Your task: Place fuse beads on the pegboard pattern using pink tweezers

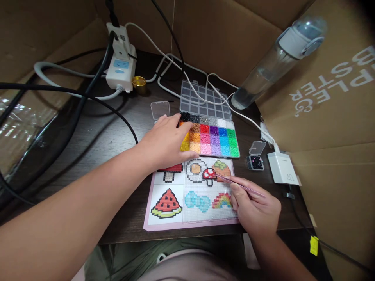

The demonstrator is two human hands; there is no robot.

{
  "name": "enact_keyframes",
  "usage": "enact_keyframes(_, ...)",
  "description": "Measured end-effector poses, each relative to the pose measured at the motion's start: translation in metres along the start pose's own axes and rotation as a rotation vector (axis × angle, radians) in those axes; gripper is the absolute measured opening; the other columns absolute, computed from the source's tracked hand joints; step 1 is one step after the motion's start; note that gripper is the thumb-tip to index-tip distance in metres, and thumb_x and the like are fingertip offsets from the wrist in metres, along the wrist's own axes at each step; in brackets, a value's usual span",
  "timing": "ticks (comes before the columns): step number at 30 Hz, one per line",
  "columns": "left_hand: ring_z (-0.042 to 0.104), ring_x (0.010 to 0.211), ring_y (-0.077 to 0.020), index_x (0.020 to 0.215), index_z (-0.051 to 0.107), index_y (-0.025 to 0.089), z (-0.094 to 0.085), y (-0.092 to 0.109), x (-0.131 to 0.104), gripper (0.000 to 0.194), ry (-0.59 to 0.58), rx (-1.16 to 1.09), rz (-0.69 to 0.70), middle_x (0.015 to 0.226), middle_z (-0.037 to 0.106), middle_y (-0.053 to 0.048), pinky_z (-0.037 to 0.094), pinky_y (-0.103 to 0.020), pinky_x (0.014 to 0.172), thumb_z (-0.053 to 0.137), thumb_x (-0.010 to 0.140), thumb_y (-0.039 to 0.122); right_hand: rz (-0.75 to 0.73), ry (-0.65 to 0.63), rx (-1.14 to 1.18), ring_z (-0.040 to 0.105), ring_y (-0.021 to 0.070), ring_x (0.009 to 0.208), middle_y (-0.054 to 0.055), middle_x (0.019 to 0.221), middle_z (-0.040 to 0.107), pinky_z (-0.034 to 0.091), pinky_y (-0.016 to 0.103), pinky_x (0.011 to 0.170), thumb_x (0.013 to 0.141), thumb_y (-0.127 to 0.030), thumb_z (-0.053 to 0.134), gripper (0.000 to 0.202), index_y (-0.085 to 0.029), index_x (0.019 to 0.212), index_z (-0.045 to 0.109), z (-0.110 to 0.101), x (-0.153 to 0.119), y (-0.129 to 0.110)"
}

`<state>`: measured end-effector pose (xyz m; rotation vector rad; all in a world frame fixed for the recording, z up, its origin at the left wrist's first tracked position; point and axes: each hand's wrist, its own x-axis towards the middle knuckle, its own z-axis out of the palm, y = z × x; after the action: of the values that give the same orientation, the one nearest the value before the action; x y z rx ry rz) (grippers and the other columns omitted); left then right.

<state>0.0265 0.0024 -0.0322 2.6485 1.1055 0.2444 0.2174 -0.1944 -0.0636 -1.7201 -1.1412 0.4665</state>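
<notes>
The bead case [225, 157] is a shallow, clear plastic tray with a gridded lid [193, 91] folded open behind it, its square cells filled with tiny, grainy beads [214, 130]. In front of it, a transparent, finely studded pegboard [199, 216] covers the right part of a smooth, pink-edged pattern sheet [155, 191]; a red-capped, white-spotted pixel mushroom [209, 174] shows on the board's upper half, close to the case's front edge. Four rows of cells can be seen in the case, the back one showing six. Around the mushroom are four pixel pictures: an egg, an orange fruit, a bow and a rainbow. One small hinged box [257, 162] of dark beads stands to the case's right, one glossy gold cup [139, 84] behind and to its left. The left hand [170, 136] reaches palm down over the case's left side, fingers spread, grasping nothing. In front of the case, the right hand [254, 205] pinches slim pink tweezers [249, 189] between thumb and fingers, their tips pointing left at the mushroom's right edge.
</notes>
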Motion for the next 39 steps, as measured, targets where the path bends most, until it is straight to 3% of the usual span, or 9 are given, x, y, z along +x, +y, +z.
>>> enact_keyframes(16, 0.044, 0.135, -0.0421, 0.143, 0.05, 0.013, -0.001, 0.0, 0.0, 0.085, 0.005, 0.023, 0.008, 0.144, 0.047, -0.023, 0.029, -0.056, 0.116, 0.068, 0.079, 0.065, -0.051, 0.009, -0.015, 0.063, 0.0152, 0.044, 0.005, 0.059, 0.071, 0.05, 0.024, 0.036, 0.089, -0.028, 0.07, 0.018, -0.016, 0.096, 0.081, 0.001, -0.001, 0.004)
enact_keyframes(27, 0.043, 0.136, -0.042, 0.143, 0.05, 0.013, 0.0, -0.001, 0.0, 0.084, 0.013, 0.001, 0.016, 0.145, 0.047, -0.022, 0.029, -0.056, 0.117, 0.067, 0.078, 0.065, -0.021, 0.03, 0.043, 0.057, 0.0103, 0.038, 0.008, 0.077, 0.079, 0.048, 0.024, 0.036, 0.088, -0.023, 0.07, 0.013, -0.019, 0.094, 0.081, 0.002, 0.0, -0.004)
enact_keyframes(32, 0.044, 0.135, -0.0421, 0.143, 0.05, 0.014, -0.001, -0.001, 0.0, 0.084, 0.009, -0.015, 0.009, 0.146, 0.047, -0.021, 0.029, -0.056, 0.116, 0.067, 0.078, 0.065, -0.006, 0.011, 0.004, 0.062, 0.0147, 0.044, 0.008, 0.071, 0.077, 0.049, 0.025, 0.035, 0.087, -0.026, 0.071, 0.016, -0.018, 0.096, 0.082, -0.001, -0.002, 0.001)
enact_keyframes(39, 0.043, 0.136, -0.0418, 0.144, 0.049, 0.014, -0.001, -0.001, 0.0, 0.085, 0.005, 0.023, 0.005, 0.146, 0.046, -0.023, 0.033, -0.056, 0.114, 0.066, 0.079, 0.066, -0.036, -0.021, -0.032, 0.067, 0.0164, 0.05, 0.009, 0.078, 0.079, 0.05, 0.023, 0.035, 0.087, -0.025, 0.071, 0.015, -0.019, 0.093, 0.083, -0.001, 0.0, -0.001)
